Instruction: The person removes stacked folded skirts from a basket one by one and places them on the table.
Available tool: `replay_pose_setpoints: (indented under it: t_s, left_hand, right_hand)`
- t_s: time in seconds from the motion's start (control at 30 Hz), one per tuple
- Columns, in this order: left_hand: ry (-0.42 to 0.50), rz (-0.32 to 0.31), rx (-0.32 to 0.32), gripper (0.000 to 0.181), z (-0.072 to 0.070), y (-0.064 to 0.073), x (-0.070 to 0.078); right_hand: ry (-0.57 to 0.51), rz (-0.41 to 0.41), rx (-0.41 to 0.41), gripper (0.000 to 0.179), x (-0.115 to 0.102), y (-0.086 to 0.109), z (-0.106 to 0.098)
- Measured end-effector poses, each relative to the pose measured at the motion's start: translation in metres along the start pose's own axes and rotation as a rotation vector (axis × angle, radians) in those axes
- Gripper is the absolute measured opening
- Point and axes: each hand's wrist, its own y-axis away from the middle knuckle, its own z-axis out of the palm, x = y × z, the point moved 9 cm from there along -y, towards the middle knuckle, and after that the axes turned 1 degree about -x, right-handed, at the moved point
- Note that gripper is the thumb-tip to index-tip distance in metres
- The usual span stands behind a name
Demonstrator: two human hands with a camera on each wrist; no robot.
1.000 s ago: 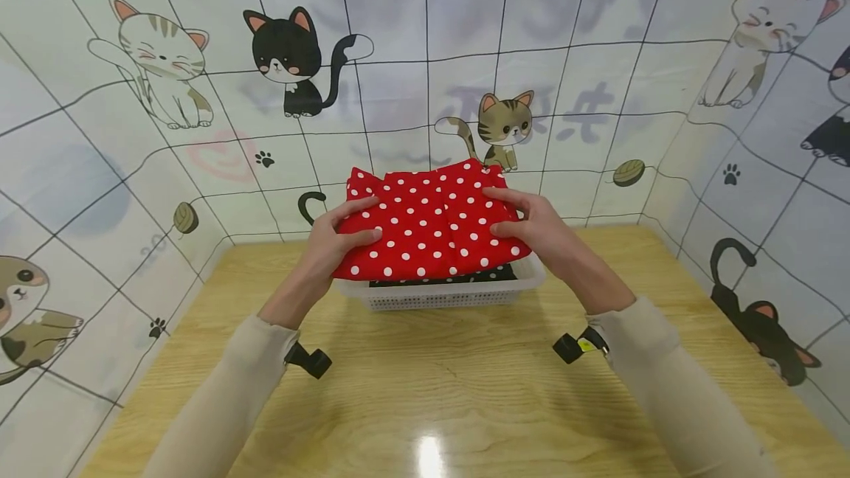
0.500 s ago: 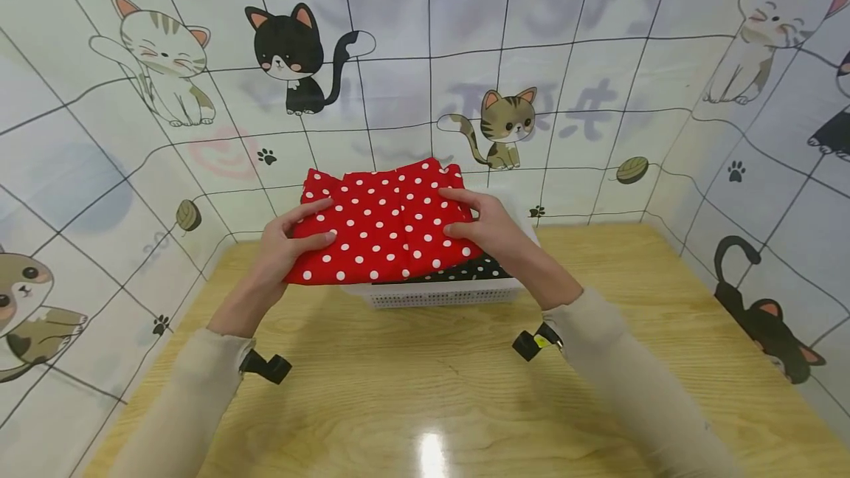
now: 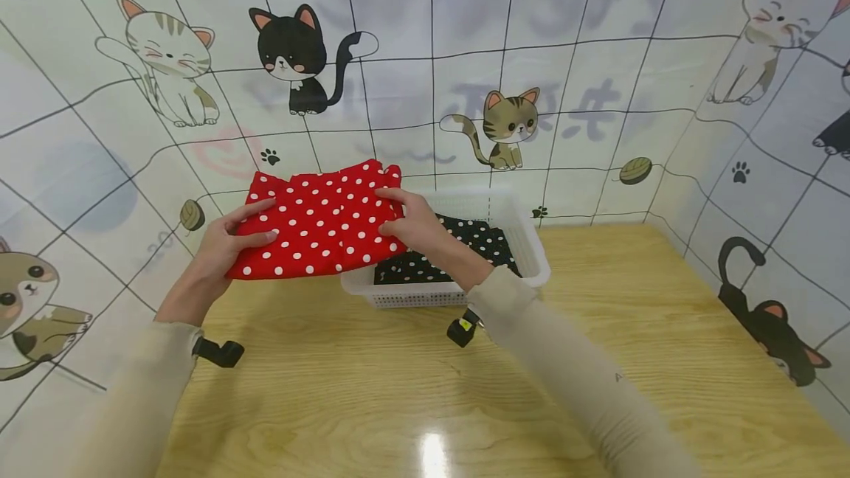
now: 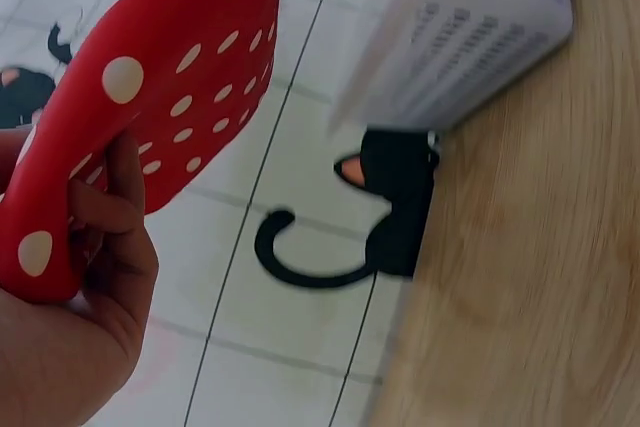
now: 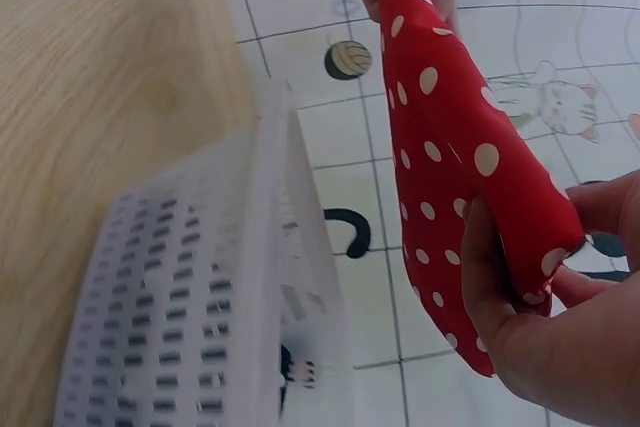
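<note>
A folded red cloth with white dots [image 3: 312, 223] hangs in the air between both hands, left of the white basket and partly over its left end. My left hand [image 3: 222, 246] grips its left edge, thumb on the near face. At the right edge, my right hand [image 3: 418, 227] pinches the cloth between thumb and fingers. The right wrist view shows those fingers [image 5: 485, 267] curled round the fold. Inside the perforated white basket [image 3: 534, 260] lies a black cloth with white dots [image 3: 488, 238], part of it hidden by the right hand and forearm.
The basket stands at the back of a wooden table [image 3: 345, 382], close to a wall covering [image 3: 398, 57] printed with cats and grid lines. More of this covering rises at both sides. Each wrist wears a small black camera.
Both hands have carried the red dotted cloth leftward, from above the basket to its left. The black dotted cloth in the basket has come into fuller view.
</note>
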Motion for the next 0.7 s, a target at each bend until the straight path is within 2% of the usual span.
replay_pose_setpoints:
  t_s: [0.07,0.23,0.37,0.5,0.6,0.7]
  left_hand:
    - [-0.021,-0.032,0.01,0.068,-0.013,-0.005,-0.008]
    - [-0.159,-0.095,0.012,0.07,-0.04,-0.016,-0.027]
    - [-0.236,-0.107,-0.002,0.071,-0.057,-0.021,-0.035]
    - [-0.311,-0.124,0.005,0.073,-0.075,-0.023,-0.045]
    - [-0.358,-0.134,0.007,0.073,-0.086,-0.024,-0.052]
    - [-0.38,-0.143,0.014,0.074,-0.097,-0.024,-0.059]
  right_hand:
    - [0.002,0.0,0.019,0.067,0.002,-0.008,0.01]
    - [0.019,0.018,0.064,0.062,0.016,-0.025,0.032]
    - [-0.03,0.038,0.075,0.059,0.024,-0.033,0.049]
    - [-0.074,0.045,0.049,0.059,0.027,-0.037,0.07]
    - [-0.039,0.048,0.042,0.059,0.027,-0.039,0.084]
    - [0.035,0.066,0.078,0.056,0.026,-0.04,0.097]
